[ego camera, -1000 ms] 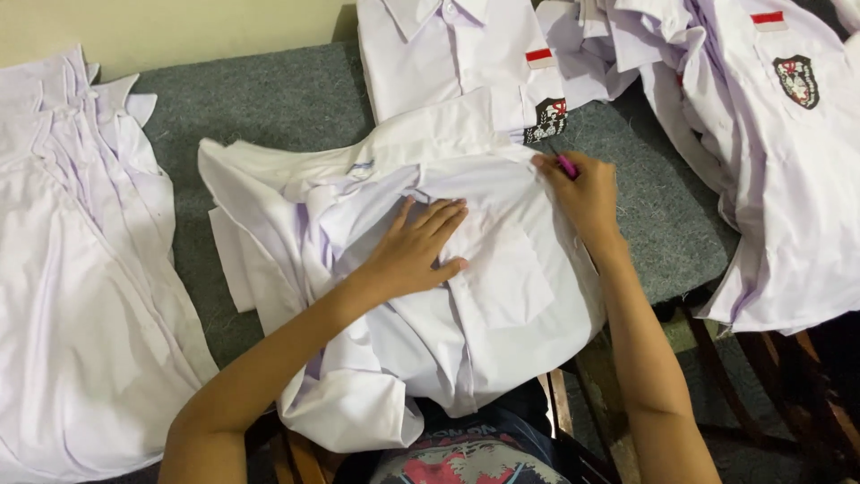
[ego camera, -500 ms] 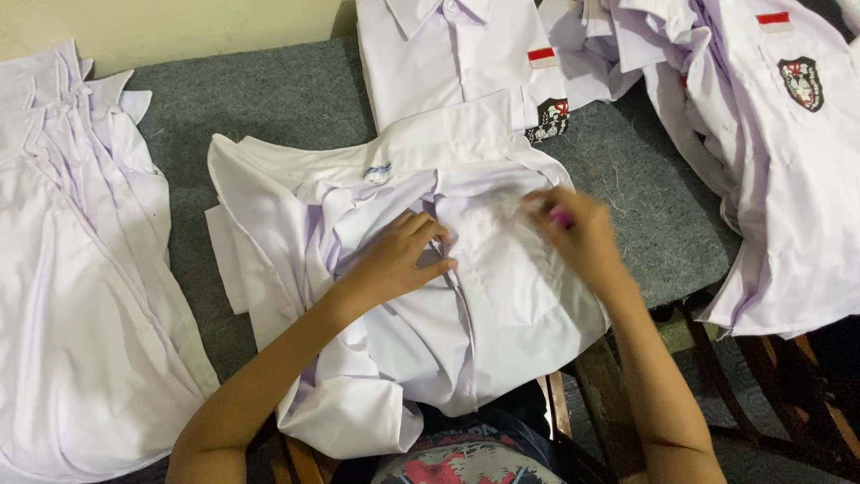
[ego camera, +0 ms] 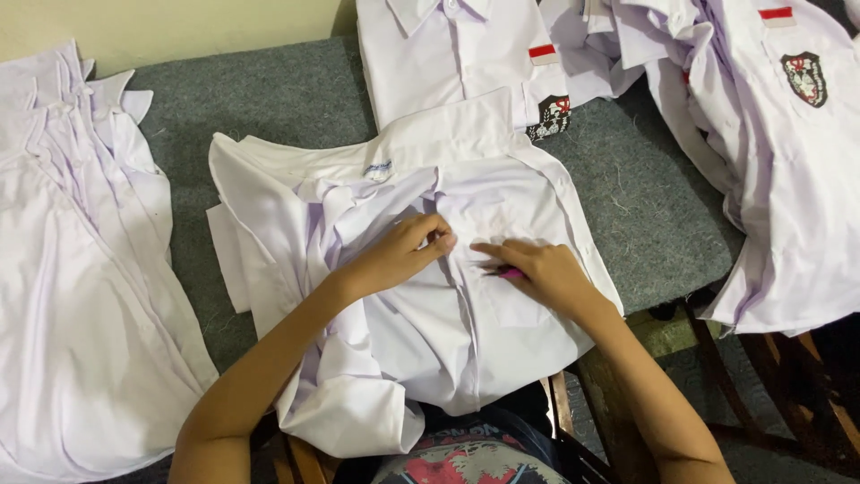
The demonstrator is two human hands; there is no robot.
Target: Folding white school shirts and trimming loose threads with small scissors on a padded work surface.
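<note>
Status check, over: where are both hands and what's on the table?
Left hand pinching white shirt at its front placket. Right hand flat on shirt, pink object under fingers. Shirt stacks left and right, nothing blocking.

The place looked like a small garment workshop, the kind that sews or finishes school uniforms. Many identical white shirts lay about: a stack [ego camera: 81,296] on the left, one shirt [ego camera: 430,296] spread in the middle, and more shirts [ego camera: 770,134] with red flag patches and a crest badge [ego camera: 804,76] at the right. They rested on a counter [ego camera: 242,99] covered in grey felt-like cloth, set against a plain cream wall [ego camera: 170,27]. Wooden framing [ego camera: 806,394] showed below its edge.
</note>
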